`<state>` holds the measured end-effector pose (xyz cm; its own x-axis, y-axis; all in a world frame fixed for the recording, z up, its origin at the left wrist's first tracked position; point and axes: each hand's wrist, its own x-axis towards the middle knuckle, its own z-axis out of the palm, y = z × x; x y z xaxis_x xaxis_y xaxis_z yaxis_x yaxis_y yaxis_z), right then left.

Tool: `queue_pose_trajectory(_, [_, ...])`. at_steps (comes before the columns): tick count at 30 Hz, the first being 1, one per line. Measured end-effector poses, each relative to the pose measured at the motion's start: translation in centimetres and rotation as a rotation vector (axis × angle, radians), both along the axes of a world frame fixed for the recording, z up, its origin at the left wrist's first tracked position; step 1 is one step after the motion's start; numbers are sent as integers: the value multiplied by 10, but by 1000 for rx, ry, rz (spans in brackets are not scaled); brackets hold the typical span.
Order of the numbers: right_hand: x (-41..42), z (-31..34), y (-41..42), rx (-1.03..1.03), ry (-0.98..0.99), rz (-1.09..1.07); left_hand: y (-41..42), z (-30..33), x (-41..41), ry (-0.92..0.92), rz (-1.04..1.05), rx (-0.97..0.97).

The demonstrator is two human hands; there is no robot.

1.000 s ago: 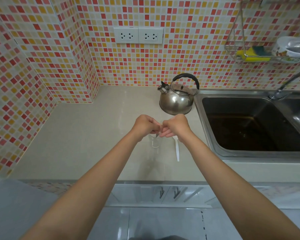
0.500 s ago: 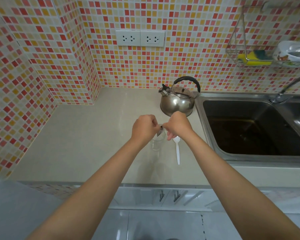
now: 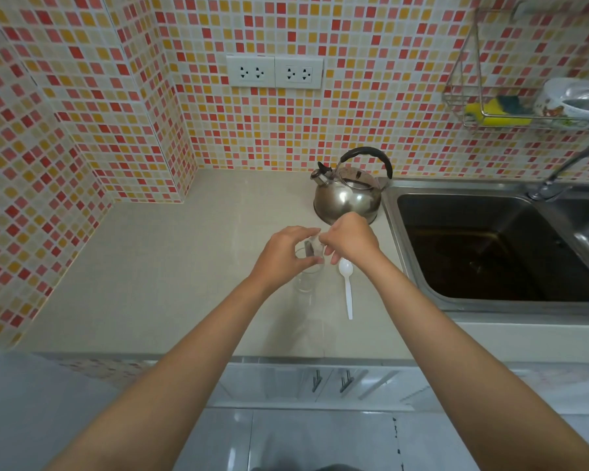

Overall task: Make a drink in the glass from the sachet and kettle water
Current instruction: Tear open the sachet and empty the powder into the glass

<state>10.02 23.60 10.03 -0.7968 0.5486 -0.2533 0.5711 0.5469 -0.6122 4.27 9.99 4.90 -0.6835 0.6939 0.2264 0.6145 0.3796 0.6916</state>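
Note:
A clear glass stands on the beige counter, mostly under my left hand. My left hand is around the glass's rim. Over the mouth of the glass, the fingertips of my right hand pinch a small sachet, which is mostly hidden between the two hands. A white plastic spoon lies just right of the glass. The steel kettle with a black handle sits behind my hands, next to the sink.
A steel sink with a tap fills the right side. A wire rack on the tiled wall holds a sponge and a bowl. Wall sockets are above the counter. Cabinet handles are below the counter edge.
My hands have lowered the sachet to the mouth of the glass. My left hand has shifted from the sachet to the glass's rim. The view has moved closer.

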Motion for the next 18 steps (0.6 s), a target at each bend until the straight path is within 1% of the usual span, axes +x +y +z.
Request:
queue_pose_trajectory(6, [4,6,-2,197,-37,51,1,-1,0,-1,17,32])
queue_pose_trajectory(9, [4,6,-3,320,-2,106,4,-2,-1,-12,18,50])
queue_pose_trajectory(11, [4,5,-2,357,39,125,5,-2,-2,-41,29,77])
queue_pose_trajectory(13, [3,0,5,289,117,79,5,-3,-5,-77,50,117])
queue_pose_trajectory(15, [3,-8,18,181,180,-24,4,-3,-8,-111,71,156])
queue_pose_trajectory(17, [5,-27,34,68,168,-139,2,-3,-10,-128,80,185])
queue_pose_trajectory(18, [7,-39,40,37,116,-187,1,-3,-11,-135,82,192])
